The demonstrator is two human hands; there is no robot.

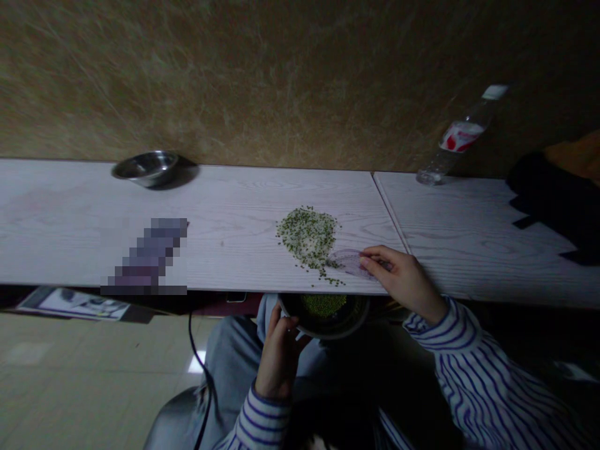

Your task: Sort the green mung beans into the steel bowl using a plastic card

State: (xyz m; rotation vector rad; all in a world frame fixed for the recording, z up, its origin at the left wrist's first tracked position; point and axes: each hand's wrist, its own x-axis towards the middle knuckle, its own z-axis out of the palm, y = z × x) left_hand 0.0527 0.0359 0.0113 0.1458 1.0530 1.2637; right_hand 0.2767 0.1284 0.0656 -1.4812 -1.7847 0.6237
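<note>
A pile of small green beans mixed with pale grains (309,236) lies on the white wooden table (234,212). My right hand (403,281) rests on the table just right of the pile, fingers pinched on a thin clear plastic card (349,261) that touches the pile's near edge. My left hand (280,356) grips the rim of a dark bowl (323,315) held below the table's front edge, under the pile. Green beans lie inside the bowl.
An empty steel bowl (146,167) sits at the back left by the wall. A clear plastic bottle (457,137) leans at the back right. Dark cloth (557,200) covers the far right. A blurred object (147,256) lies at the front left.
</note>
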